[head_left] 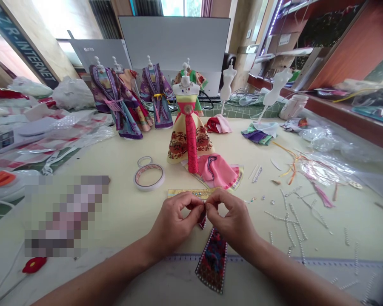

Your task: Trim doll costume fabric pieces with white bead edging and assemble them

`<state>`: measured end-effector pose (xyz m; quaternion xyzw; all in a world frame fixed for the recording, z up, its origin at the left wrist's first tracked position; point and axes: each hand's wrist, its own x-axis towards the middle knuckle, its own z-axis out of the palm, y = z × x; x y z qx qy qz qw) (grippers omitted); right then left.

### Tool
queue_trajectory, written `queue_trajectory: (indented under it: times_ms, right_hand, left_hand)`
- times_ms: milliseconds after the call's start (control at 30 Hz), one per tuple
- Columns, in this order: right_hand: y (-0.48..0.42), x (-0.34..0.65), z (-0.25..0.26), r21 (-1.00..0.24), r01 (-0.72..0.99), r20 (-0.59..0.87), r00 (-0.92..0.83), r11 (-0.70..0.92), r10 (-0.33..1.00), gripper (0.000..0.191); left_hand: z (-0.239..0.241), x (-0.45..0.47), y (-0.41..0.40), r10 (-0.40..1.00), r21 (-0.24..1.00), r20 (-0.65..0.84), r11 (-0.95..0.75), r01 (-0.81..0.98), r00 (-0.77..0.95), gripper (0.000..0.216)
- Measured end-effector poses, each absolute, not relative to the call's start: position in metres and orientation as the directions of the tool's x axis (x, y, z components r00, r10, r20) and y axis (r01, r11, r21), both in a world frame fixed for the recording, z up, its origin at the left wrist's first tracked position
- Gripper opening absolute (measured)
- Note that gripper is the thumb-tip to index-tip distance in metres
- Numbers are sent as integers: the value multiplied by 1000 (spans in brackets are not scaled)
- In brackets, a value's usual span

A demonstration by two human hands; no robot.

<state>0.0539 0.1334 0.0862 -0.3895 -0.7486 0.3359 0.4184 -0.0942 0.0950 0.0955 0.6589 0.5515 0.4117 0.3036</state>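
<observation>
Both my hands meet at the middle of the table, fingertips pinched close together. My left hand [178,217] is closed on the edge of a small dark red fabric piece [203,223] trimmed with tiny beads. Thumb and forefinger of my right hand [231,216] pinch at the same spot; whatever lies between them is too small to make out. Just below, a dark patterned fabric panel [212,259] with a white beaded border lies across the ruler [242,258]. Beyond my fingertips is a yellow strip [175,193] with rows of beads.
A tape roll [149,177] lies left of centre. A doll form in a yellow dress [175,140] stands ahead, near pink fabric [221,168]. Bead strands [295,223] are scattered right. Dressed doll forms [155,95] line the back. A blurred-out rectangle [70,212] lies left.
</observation>
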Motion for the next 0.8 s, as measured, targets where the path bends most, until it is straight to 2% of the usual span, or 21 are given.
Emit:
queue_trajectory:
  times_ms: [167,400,667,733,800]
  right_hand:
    - [136,54,94,-954,135,201,-371,266,907,12]
    - [140,54,94,-997,28,52,-392,68,919,11]
    - [140,54,95,-999,-2,39,-420,42,907,13]
    - [139,54,94,-994,33,79,-417,101,906,13]
    - [138,54,92,-960,126,181,-399,249,899,13]
  left_hand:
    - [97,-93,97,995,952,71,-90,294,75,15]
    - [97,-95,98,996,977,15,-34,210,91,16]
    - [96,-95,99,998,982,3,-16,188,65,14]
    - [96,-95,98,999,977,10,-21,214,51,13]
    - [96,-94,98,999,964,33,-43,261,44,12]
